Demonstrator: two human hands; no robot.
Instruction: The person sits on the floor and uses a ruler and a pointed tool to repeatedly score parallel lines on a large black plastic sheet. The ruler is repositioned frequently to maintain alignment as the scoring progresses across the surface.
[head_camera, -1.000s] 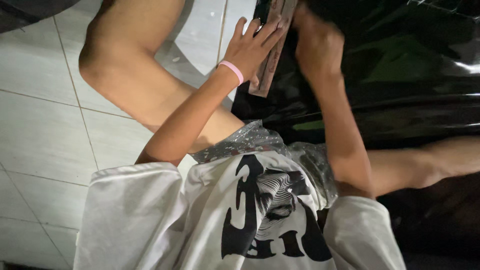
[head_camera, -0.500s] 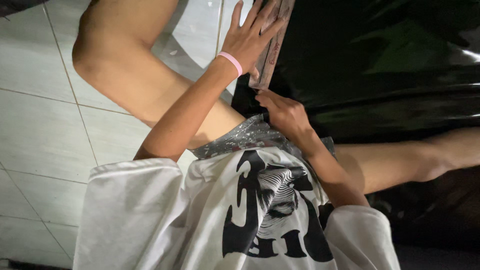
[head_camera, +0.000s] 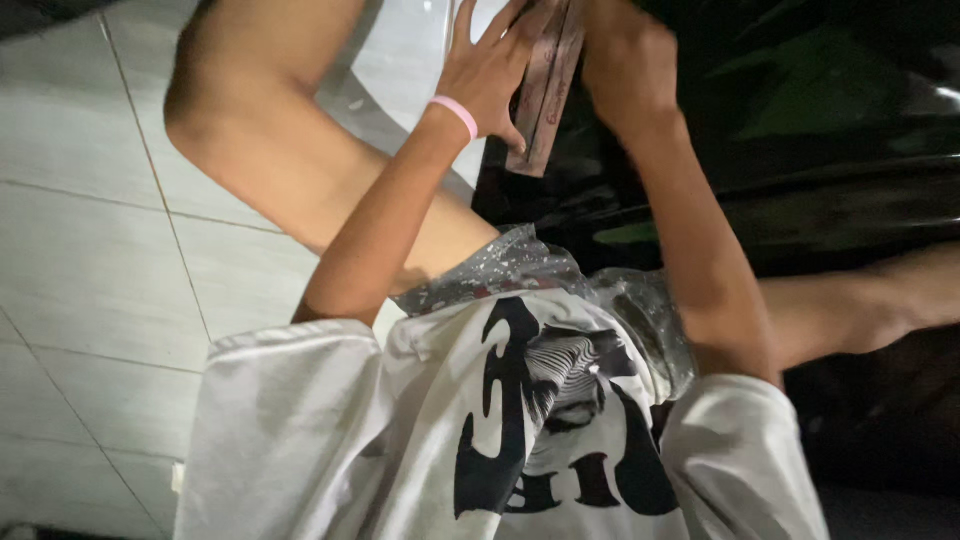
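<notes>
A sheet of glossy black plastic (head_camera: 800, 130) is spreading across the right side of the view, catching greenish reflections, and pale floor tiles (head_camera: 90, 250) are filling the left. The person is sitting on the floor, a bent knee (head_camera: 230, 110) rising at the upper left, and a white printed T-shirt (head_camera: 500, 430) is taking up the bottom, hiding the lap. Near the top edge, a narrow flat brownish strip (head_camera: 545, 95), possibly a ruler, is lying at the edge of the black plastic, running from the top of the frame down to a squared end. The left hand (head_camera: 490, 75), with a pink wristband (head_camera: 455, 115), is pressing flat beside it with fingers spread apart, the thumb touching the strip's lower end. The right hand (head_camera: 625, 70) is sitting against the strip's other side, fingers curled together; whether they are gripping anything cannot be told.
</notes>
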